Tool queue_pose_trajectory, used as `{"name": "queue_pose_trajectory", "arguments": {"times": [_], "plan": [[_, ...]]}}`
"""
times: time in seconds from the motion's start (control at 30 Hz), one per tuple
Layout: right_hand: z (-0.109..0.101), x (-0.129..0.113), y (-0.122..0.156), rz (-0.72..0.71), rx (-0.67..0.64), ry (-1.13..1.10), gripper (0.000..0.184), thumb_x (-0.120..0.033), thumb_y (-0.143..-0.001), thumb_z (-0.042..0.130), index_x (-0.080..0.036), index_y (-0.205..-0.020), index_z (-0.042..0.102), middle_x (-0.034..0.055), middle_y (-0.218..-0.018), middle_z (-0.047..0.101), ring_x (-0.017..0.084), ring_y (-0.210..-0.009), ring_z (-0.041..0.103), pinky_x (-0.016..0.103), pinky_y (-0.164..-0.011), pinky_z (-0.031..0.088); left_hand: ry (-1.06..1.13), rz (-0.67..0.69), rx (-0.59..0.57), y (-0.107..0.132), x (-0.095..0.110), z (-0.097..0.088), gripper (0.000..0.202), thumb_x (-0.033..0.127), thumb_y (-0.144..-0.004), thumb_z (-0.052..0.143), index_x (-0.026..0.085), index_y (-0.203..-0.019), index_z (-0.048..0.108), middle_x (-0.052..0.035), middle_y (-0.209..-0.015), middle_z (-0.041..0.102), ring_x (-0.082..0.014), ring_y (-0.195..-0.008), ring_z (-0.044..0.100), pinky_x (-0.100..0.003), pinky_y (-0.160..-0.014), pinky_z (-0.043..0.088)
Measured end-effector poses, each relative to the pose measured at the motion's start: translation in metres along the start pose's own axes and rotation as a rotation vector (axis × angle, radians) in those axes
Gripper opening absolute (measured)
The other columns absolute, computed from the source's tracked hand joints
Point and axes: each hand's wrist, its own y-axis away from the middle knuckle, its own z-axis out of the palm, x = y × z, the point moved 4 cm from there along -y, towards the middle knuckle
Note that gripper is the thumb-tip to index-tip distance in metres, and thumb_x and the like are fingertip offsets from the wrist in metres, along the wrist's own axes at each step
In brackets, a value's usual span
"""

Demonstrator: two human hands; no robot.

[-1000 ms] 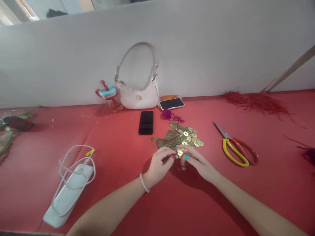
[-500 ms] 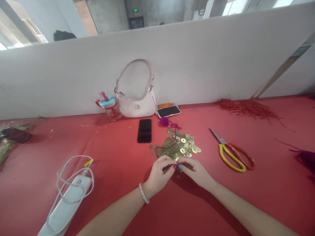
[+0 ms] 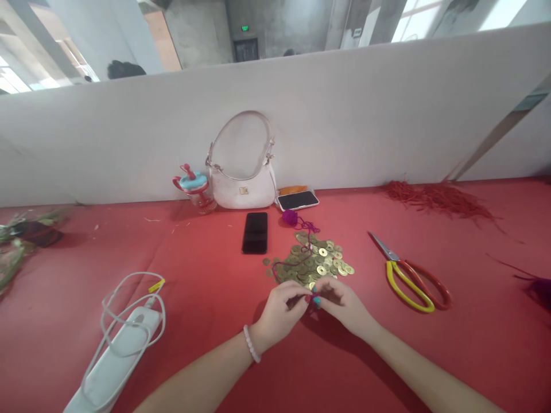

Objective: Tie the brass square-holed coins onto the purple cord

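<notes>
One second on, the right hand (image 3: 345, 310), earlier spread loose, is pinching the purple yarn (image 3: 290, 218) where the left hand (image 3: 280, 312) is also gripping it, so both seem to be working one spot. Fingertips are hiding whether any coin is caught there, while brass coins (image 3: 321, 269) are lying just on the far side

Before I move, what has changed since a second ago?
The right hand, spread open a second ago, has moved in toward the left hand and now pinches the purple yarn there. Nothing was visibly let go: the left hand keeps its grip on the yarn. The camera has tilted up, but the coins, scissors, black phone and handbag sit as they were.
</notes>
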Motion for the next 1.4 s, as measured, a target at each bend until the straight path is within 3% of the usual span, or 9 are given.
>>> {"name": "queue_pose_trajectory", "arguments": {"times": [0.33, 0.53, 0.9, 1.13, 1.4], "plan": [[-0.005, 0.003, 0.001, -0.008, 0.025, 0.086, 0.019, -0.037, -0.079, 0.055, -0.019, -0.078, 0.051, 0.0000, -0.069, 0.056, 0.013, -0.065, 0.055, 0.027, -0.064, 0.045, -0.030, -0.013, -0.004, -0.002, 0.000, -0.001, 0.017, 0.013, -0.077, 0.049, 0.013, -0.080, 0.067, -0.0049, -0.073, 0.059, -0.0126, -0.068, 0.053, -0.023, -0.065, 0.042], [-0.008, -0.001, -0.001, -0.015, 0.080, 0.158, 0.022, -0.040, -0.079, 0.053, -0.018, -0.077, 0.056, 0.0009, -0.069, 0.057, 0.014, -0.065, 0.054, 0.026, -0.063, 0.046, -0.045, 0.005, -0.073, -0.001, 0.004, 0.001, 0.018, 0.014, -0.079, 0.049, 0.015, -0.080, 0.067, -0.0042, -0.071, 0.060, -0.0120, -0.067, 0.053, -0.021, -0.064, 0.042], [-0.007, -0.007, -0.002, -0.024, 0.112, 0.236, 0.020, -0.037, -0.078, 0.051, -0.019, -0.073, 0.056, 0.0011, -0.067, 0.057, 0.014, -0.062, 0.054, 0.026, -0.059, 0.046, -0.040, 0.146, -0.132, 0.006, 0.014, 0.003, 0.018, 0.012, -0.077, 0.048, 0.013, -0.077, 0.066, -0.0062, -0.072, 0.060, -0.0116, -0.065, 0.053, -0.021, -0.061, 0.043], [-0.014, -0.003, -0.003, -0.041, 0.211, 0.304, 0.017, -0.035, -0.076, 0.053, -0.019, -0.076, 0.058, 0.0026, -0.073, 0.061, 0.017, -0.071, 0.056, 0.028, -0.067, 0.047, -0.030, 0.239, -0.114, 0.009, 0.015, 0.003, 0.020, 0.006, -0.073, 0.049, 0.012, -0.081, 0.066, -0.0072, -0.074, 0.061, -0.0118, -0.067, 0.055, -0.022, -0.063, 0.045], [-0.008, -0.008, -0.001, -0.058, 0.153, 0.412, 0.017, -0.032, -0.080, 0.048, -0.019, -0.074, 0.057, 0.0022, -0.070, 0.059, 0.016, -0.068, 0.055, 0.027, -0.064, 0.045, -0.044, 0.335, -0.102, 0.012, 0.016, 0.004, 0.020, 0.007, -0.073, 0.049, 0.013, -0.085, 0.065, -0.0081, -0.076, 0.062, -0.0120, -0.068, 0.055, -0.022, -0.064, 0.046]]}}
